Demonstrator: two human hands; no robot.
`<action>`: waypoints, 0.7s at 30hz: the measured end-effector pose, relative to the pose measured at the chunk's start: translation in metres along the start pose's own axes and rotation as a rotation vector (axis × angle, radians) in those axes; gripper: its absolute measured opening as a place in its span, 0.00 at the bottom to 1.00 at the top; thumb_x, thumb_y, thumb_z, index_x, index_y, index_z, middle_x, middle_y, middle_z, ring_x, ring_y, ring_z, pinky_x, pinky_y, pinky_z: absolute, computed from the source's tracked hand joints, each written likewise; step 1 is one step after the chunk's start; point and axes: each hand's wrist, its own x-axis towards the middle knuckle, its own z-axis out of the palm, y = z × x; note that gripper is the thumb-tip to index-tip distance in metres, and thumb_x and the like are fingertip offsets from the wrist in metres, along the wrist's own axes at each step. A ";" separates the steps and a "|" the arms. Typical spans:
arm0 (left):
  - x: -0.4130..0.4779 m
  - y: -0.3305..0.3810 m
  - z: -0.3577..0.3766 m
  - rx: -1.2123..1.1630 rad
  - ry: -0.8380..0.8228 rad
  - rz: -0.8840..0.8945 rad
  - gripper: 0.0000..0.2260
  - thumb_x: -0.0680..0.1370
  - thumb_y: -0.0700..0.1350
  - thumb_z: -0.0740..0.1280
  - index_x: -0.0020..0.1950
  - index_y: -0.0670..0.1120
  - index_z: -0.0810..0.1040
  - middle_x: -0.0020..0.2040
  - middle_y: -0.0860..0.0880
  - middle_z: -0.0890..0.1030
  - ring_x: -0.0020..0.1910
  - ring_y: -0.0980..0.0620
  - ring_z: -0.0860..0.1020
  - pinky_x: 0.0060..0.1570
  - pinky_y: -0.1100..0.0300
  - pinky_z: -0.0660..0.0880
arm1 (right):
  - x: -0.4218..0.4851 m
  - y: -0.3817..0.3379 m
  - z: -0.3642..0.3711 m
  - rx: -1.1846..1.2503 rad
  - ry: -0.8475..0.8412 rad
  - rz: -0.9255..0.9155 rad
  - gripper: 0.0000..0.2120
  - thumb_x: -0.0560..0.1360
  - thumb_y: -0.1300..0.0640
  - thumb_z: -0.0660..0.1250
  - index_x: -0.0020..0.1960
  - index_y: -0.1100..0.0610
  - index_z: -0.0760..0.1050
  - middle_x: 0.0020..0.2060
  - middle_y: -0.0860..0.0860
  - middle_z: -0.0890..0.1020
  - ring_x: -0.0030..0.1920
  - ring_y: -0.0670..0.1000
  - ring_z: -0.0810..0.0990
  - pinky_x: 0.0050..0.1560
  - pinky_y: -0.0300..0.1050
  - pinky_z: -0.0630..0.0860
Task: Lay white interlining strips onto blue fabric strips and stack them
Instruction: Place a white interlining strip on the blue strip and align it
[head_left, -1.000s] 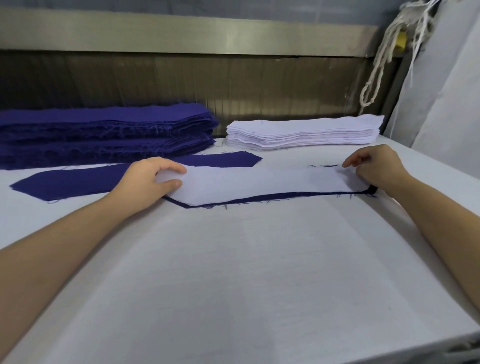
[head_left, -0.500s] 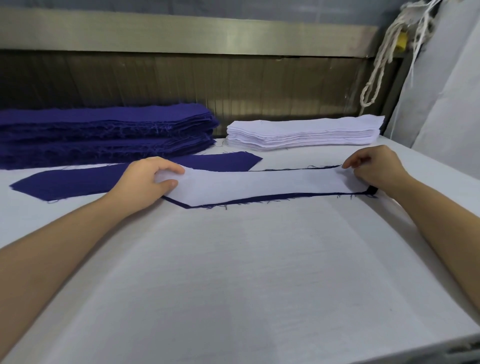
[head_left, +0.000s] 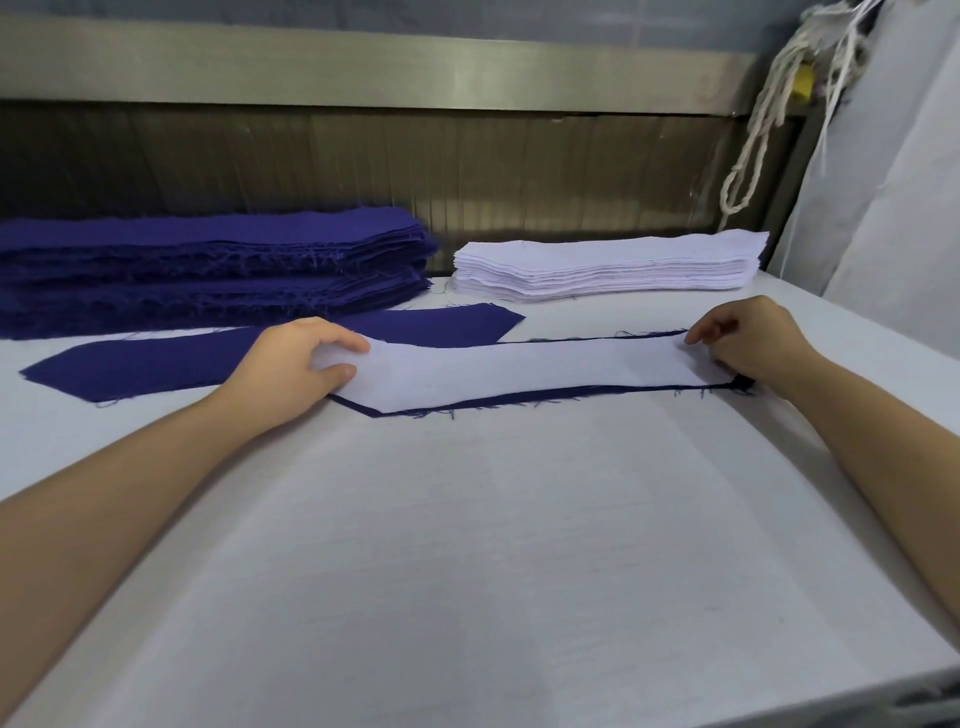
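**Inspector:** Since a second ago, your white interlining strip (head_left: 519, 371) has crept a little toward the far side. A thin blue line now shows along its far edge as well as the near one. Your hands have hardly shifted.

**Operator:** What do you note at the left?

**Inspector:** The blue stack (head_left: 208, 260) waits at the back of the counter (head_left: 467, 545). One loose blue strip (head_left: 156, 358) lies flat in front of it, presumably next in turn. Your left hand (head_left: 291, 364) reaches over that loose piece. Its grip is closed on the pointed left end of the white strip, fingers above and thumb at the edge.

**Operator:** And the piece in hand?

**Inspector:** It lies flat on the blue strip beneath (head_left: 467, 408), which shows only as a narrow border. Holding both ends keeps it taut so you can square the edges, and I judge alignment nearly done. Behind it sits the white stack (head_left: 608, 265), handy for the next layer.

**Operator:** The right?

**Inspector:** Your right hand (head_left: 748, 348) has its fingers curled, the grip pinching the square right end. Whether it takes the blue layer too, I cannot tell.
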 end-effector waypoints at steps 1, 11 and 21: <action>0.000 0.000 0.000 -0.001 0.001 -0.001 0.12 0.75 0.37 0.69 0.58 0.46 0.80 0.54 0.54 0.77 0.52 0.58 0.70 0.49 0.73 0.60 | 0.000 0.000 0.000 -0.002 -0.001 -0.003 0.17 0.71 0.72 0.58 0.44 0.58 0.83 0.41 0.53 0.78 0.43 0.52 0.72 0.45 0.41 0.66; -0.001 0.000 0.000 0.019 -0.002 -0.008 0.12 0.74 0.38 0.70 0.57 0.47 0.80 0.53 0.56 0.75 0.51 0.58 0.70 0.49 0.71 0.61 | -0.001 -0.002 0.000 -0.019 -0.007 0.000 0.18 0.72 0.73 0.57 0.45 0.58 0.82 0.43 0.54 0.79 0.45 0.53 0.73 0.46 0.41 0.66; 0.000 -0.006 0.000 0.091 0.025 -0.046 0.11 0.74 0.38 0.70 0.54 0.49 0.81 0.58 0.51 0.75 0.61 0.47 0.69 0.60 0.55 0.64 | 0.000 -0.002 -0.001 -0.225 -0.070 0.127 0.16 0.75 0.64 0.56 0.44 0.48 0.78 0.49 0.54 0.80 0.59 0.62 0.66 0.56 0.49 0.67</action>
